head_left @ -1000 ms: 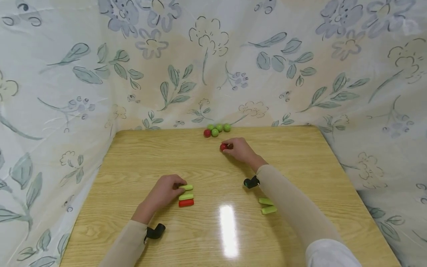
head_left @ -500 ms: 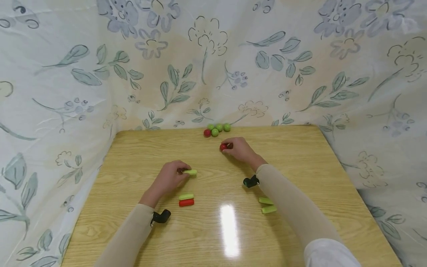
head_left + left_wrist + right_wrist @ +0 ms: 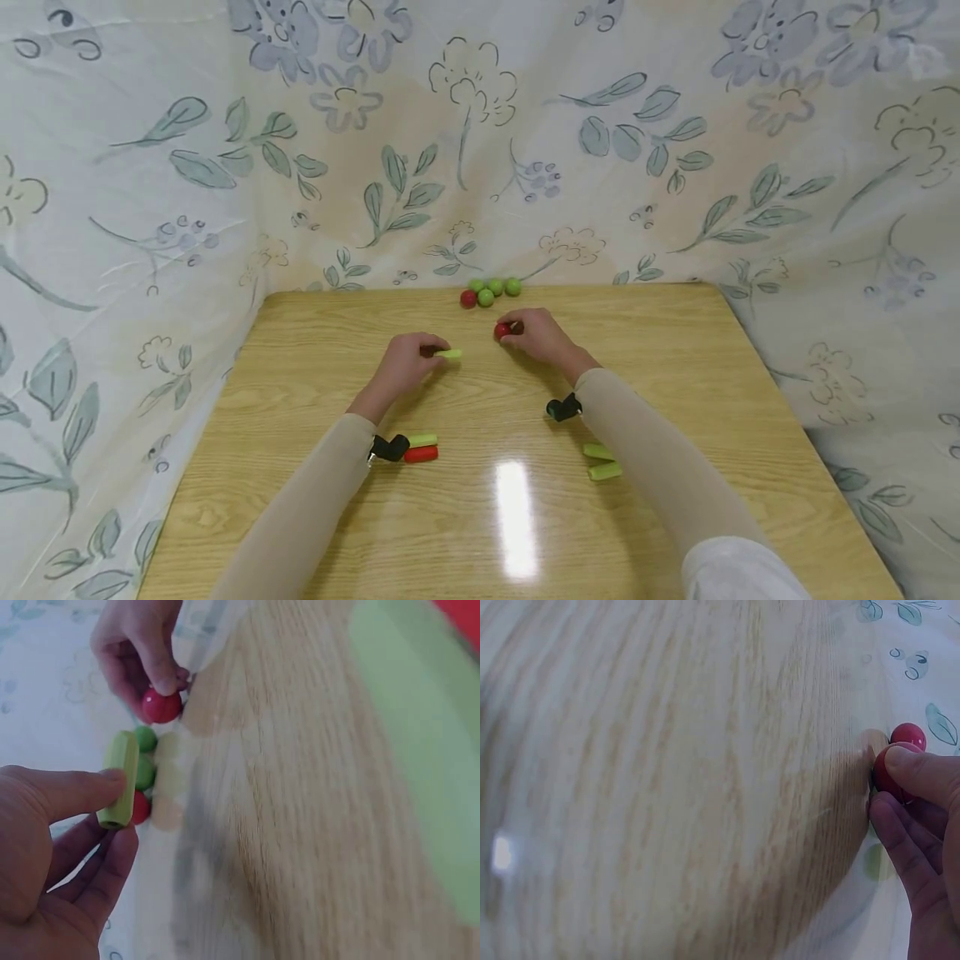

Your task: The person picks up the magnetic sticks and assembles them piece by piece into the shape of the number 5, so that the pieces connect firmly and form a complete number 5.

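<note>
My left hand (image 3: 405,364) pinches a light green six-sided stick (image 3: 121,780) between thumb and fingers, above the table's far half. A small dark hole shows in the stick's near end in the left wrist view. To its right, my right hand (image 3: 545,337) holds a shiny red ball (image 3: 891,776) between thumb and fingertips, low over the tabletop; I cannot tell whether the ball touches it. A second green stick (image 3: 423,439) and a red stick (image 3: 421,454) lie side by side near my left wrist, the green one partly hidden by the black wrist camera.
At the table's back edge several green balls (image 3: 486,297) sit with one red ball (image 3: 468,298). Two more green sticks (image 3: 604,471) lie beside my right forearm, partly covered by it. Floral cloth (image 3: 480,167) hangs behind and beside the wooden table (image 3: 300,325).
My left hand has lifted the green stick from beside the other two and carried it forward and right, towards my right hand. The right hand stays in place with the red ball.
</note>
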`<state>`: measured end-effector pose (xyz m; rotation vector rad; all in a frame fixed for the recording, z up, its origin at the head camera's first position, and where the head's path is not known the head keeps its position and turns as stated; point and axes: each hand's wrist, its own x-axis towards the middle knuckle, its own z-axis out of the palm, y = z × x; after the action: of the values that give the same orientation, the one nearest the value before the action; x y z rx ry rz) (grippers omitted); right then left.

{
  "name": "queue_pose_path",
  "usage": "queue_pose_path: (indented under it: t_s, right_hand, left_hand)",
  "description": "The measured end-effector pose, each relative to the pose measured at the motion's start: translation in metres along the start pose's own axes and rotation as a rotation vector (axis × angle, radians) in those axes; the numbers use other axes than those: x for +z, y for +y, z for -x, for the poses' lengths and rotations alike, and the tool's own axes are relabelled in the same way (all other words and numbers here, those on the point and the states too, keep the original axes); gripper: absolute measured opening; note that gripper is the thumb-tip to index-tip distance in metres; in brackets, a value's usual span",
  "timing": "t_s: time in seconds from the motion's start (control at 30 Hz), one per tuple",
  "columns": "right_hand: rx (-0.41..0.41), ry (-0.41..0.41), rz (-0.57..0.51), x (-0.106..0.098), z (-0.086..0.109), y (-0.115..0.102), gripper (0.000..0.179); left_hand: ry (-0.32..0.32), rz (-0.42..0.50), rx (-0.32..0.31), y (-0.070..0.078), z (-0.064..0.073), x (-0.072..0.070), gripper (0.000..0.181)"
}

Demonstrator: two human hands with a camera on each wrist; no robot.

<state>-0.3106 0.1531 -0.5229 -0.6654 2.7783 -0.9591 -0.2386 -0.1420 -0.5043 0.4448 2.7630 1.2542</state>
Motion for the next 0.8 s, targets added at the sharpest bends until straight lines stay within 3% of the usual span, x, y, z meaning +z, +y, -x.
queue_pose_path:
  t_s: [0.27,0.8]
  right_hand:
    - [-0.001,-0.001,0.024,-0.001,0.000,-0.001,0.036]
    - [-0.027,-0.006,0.056,-0.001,-0.002,-0.002,0.036]
  left_hand:
    - [0.017,-0.023,-0.003,-0.004,-0.029,0.006,0.018]
    - [-0.035,-0.091,0.022,-0.004,-0.068,0.028,0.018]
